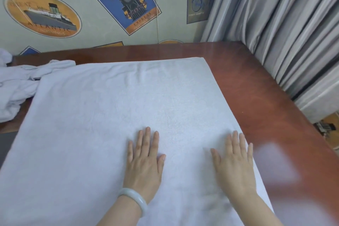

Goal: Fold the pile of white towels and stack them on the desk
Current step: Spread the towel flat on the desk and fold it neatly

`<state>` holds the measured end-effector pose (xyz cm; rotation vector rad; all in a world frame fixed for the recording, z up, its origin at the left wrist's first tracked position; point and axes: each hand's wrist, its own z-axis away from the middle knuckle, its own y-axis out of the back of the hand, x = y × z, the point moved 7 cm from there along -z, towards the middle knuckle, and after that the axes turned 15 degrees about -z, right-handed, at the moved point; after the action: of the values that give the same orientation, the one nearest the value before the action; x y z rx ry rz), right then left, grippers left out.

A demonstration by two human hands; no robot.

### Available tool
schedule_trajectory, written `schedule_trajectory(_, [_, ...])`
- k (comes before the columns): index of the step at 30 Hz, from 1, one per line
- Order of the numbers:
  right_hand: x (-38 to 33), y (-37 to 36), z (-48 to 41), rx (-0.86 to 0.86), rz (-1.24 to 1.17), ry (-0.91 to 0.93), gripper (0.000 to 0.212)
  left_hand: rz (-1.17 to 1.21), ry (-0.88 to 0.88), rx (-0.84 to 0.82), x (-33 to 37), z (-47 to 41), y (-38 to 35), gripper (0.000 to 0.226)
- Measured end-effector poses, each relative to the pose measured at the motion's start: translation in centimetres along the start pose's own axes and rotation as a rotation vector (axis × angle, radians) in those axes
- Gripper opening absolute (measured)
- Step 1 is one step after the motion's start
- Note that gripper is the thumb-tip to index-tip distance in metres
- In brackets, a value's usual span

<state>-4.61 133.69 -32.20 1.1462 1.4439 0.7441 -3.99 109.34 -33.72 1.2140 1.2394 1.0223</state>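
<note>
From the head view, a large white terry towel (113, 115) lies spread flat on the reddish-brown wooden bench (256, 86); the left hand (145, 161) and right hand (234, 163) press it with straight, slightly spread fingers; smoothing seems under way; next, lifting an edge to fold; a crumpled white towel pile (16, 82) waits far-left.

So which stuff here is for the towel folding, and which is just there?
For the job: flat towel, crumpled towels, desk, left hand and right hand resting flat on it.
Just there: curtain, train picture, ship picture, bracelet.
</note>
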Motion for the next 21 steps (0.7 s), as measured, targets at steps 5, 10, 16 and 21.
schedule_trajectory(5, [-11.7,-3.8,2.9,-0.224,-0.181,0.462,0.059,0.0,0.102,-0.054,-2.6,5.5,-0.7,0.063])
schedule_trajectory(10, [-5.2,-4.0,2.7,-0.215,-0.062,0.248,0.065,-0.055,0.126,-0.093,-4.1,6.6,-1.0,0.059])
schedule_trajectory(16, [-4.9,-2.2,5.4,-0.146,-0.109,0.119,0.068,-0.047,0.172,-0.116,-3.1,7.2,-0.5,0.058])
schedule_trajectory(21, [-9.5,-3.8,10.1,-0.279,-0.12,0.387,0.059,-0.027,0.129,-0.123,-3.2,7.8,-0.8,0.06])
